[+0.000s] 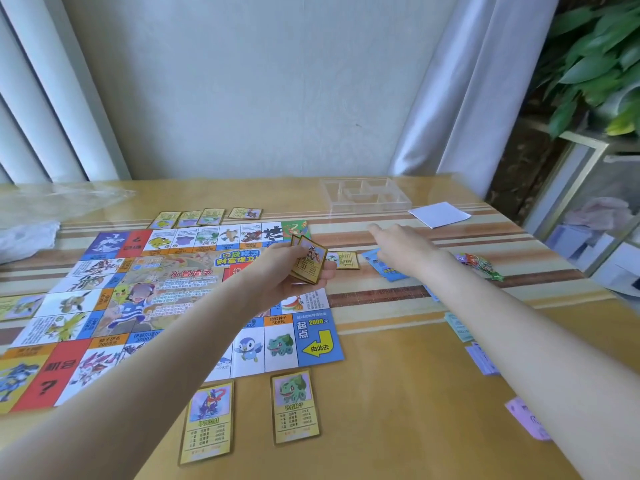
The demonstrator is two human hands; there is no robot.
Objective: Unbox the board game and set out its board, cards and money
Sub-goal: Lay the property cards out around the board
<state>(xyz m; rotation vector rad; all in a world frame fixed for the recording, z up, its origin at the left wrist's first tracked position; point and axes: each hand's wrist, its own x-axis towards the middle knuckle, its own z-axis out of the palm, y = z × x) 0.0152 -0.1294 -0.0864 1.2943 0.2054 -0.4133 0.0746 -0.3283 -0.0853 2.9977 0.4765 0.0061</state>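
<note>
Basically head cam only: left hand [294, 268] was pinching a small stack of cards [309, 260] over the board [166, 292]. Right hand [403, 249] was open, holding nothing, reaching w/ fingers out just past a card [346, 260] lying by the board's right edge. Imo next card should've gone flat, lined up w/ its square.

Yellowish table [398, 393] with a striped runner [450, 237] across it. Game board [104, 306] lies flat on the left, yellow cards [296, 407] around its edges. Clear tray [365, 195], white paper [440, 214] and money slips [483, 360] sit to the right.
</note>
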